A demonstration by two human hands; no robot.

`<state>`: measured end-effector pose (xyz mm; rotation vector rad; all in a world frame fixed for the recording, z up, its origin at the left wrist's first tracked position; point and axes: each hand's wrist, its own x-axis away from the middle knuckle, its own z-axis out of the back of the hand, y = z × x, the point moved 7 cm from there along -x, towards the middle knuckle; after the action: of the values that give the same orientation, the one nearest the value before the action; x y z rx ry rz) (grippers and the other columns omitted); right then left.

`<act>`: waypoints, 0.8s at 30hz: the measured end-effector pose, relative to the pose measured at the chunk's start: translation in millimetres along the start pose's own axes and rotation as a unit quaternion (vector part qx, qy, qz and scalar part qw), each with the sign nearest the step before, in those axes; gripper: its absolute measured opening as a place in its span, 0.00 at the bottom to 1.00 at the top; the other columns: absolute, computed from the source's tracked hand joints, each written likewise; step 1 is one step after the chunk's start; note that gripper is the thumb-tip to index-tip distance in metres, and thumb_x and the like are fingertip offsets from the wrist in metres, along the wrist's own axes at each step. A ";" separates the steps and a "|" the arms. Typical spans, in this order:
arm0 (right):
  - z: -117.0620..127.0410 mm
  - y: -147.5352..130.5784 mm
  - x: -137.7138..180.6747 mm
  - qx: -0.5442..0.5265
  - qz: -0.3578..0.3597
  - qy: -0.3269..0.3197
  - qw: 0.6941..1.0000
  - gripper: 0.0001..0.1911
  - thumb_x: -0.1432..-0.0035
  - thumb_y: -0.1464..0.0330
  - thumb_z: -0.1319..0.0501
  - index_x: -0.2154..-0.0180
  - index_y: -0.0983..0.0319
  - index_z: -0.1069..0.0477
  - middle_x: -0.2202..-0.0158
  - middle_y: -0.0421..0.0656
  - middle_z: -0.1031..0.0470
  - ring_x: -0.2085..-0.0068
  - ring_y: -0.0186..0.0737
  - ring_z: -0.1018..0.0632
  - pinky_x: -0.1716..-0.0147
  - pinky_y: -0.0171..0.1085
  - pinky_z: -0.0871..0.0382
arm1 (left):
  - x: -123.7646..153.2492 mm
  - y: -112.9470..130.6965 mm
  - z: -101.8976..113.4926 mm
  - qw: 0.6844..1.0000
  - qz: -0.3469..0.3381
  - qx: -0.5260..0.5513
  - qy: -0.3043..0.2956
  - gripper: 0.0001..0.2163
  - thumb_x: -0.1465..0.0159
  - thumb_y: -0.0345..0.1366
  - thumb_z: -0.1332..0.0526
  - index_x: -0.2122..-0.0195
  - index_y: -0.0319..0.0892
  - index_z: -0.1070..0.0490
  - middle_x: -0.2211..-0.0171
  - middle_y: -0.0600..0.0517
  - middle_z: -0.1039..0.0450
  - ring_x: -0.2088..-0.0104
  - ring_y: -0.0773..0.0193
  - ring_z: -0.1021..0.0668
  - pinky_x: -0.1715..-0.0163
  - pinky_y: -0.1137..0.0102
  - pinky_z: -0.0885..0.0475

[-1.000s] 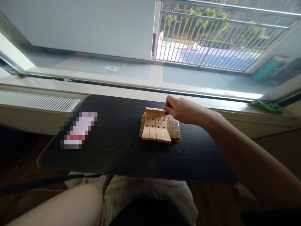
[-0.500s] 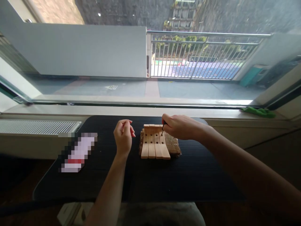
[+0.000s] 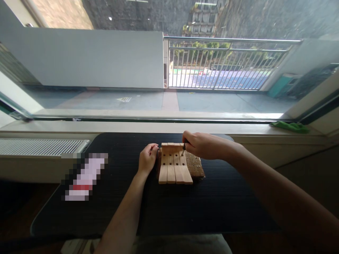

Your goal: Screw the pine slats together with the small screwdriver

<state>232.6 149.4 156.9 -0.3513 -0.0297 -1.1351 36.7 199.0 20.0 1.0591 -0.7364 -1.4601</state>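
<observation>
My right hand (image 3: 197,144) is closed around the dark handle of a screwdriver (image 3: 184,145). Its thin shaft points down at the upper hole of the rightmost wooden slat. Several pale wooden slats (image 3: 172,173) lie side by side, dipped in the middle, with two rows of dark holes. Beneath them is a brown, rough-looking block (image 3: 195,166) with small dots on top, showing on the right and at the left edge. My left hand (image 3: 148,158) is closed with curled fingers just left of the slats, near the block's left edge. Whether it touches the block is unclear.
The black table (image 3: 212,204) stands against a windowsill (image 3: 127,126). A blurred-out pink and red item (image 3: 90,173) lies on its left side. A green cloth (image 3: 290,127) rests on the sill at right, and a white radiator (image 3: 45,147) is at left.
My left hand has moved right, up to the left side of the slats and block. My right hand stays at the same hole with the screwdriver. The view has shifted slightly.
</observation>
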 end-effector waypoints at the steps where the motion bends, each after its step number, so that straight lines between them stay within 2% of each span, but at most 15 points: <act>1: 0.0 0.3 -0.5 -0.001 -0.001 0.002 1.000 0.09 0.36 0.66 0.53 0.60 0.61 0.37 0.71 0.44 0.27 0.75 0.36 0.33 0.76 0.36 0.46 | 0.4 0.7 -0.3 1.000 -0.002 -0.008 -0.004 0.18 0.38 0.48 0.46 0.60 0.41 0.24 0.66 0.48 0.21 0.73 0.62 0.23 0.72 0.70 0.29; 4: 0.2 -0.7 -0.9 0.004 -0.003 0.005 1.000 0.09 0.37 0.65 0.52 0.60 0.61 0.37 0.71 0.44 0.27 0.75 0.36 0.33 0.76 0.35 0.46 | 1.3 5.8 -1.2 0.999 -0.022 -0.036 -0.013 0.17 0.37 0.47 0.47 0.63 0.42 0.22 0.65 0.48 0.20 0.68 0.60 0.21 0.67 0.69 0.28; 7: -0.3 -2.4 -0.8 0.008 -0.003 0.005 1.000 0.09 0.37 0.64 0.52 0.60 0.62 0.37 0.71 0.44 0.28 0.75 0.36 0.34 0.76 0.36 0.46 | 2.5 9.5 -2.2 0.998 -0.031 -0.057 -0.021 0.16 0.37 0.46 0.46 0.66 0.43 0.22 0.66 0.49 0.20 0.67 0.59 0.21 0.67 0.69 0.29; 11: -1.2 -3.7 -1.1 -0.001 0.004 0.010 1.000 0.09 0.37 0.65 0.52 0.60 0.61 0.38 0.72 0.43 0.29 0.75 0.36 0.34 0.77 0.35 0.46 | 3.7 10.7 -2.7 0.996 -0.027 -0.086 -0.029 0.15 0.37 0.43 0.46 0.64 0.43 0.22 0.70 0.50 0.20 0.71 0.59 0.22 0.69 0.69 0.30; 18: -1.8 -2.0 -2.2 -0.007 -0.001 0.009 1.000 0.09 0.37 0.66 0.52 0.60 0.61 0.38 0.73 0.43 0.29 0.76 0.36 0.34 0.77 0.36 0.47 | 4.8 11.8 -4.2 0.992 -0.032 -0.117 -0.039 0.15 0.37 0.42 0.46 0.59 0.44 0.21 0.69 0.50 0.19 0.71 0.59 0.22 0.71 0.70 0.31; 24: 0.6 -2.0 -5.7 0.013 0.003 0.016 1.000 0.10 0.37 0.65 0.52 0.59 0.62 0.36 0.71 0.45 0.28 0.75 0.37 0.34 0.76 0.37 0.46 | 5.2 13.5 -5.8 0.991 -0.048 -0.118 -0.050 0.15 0.36 0.41 0.46 0.57 0.44 0.22 0.66 0.48 0.19 0.68 0.58 0.20 0.66 0.68 0.28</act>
<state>228.5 153.8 156.9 -0.3099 -0.0147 -1.1331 47.8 192.3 28.6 0.8549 -0.5728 -1.6473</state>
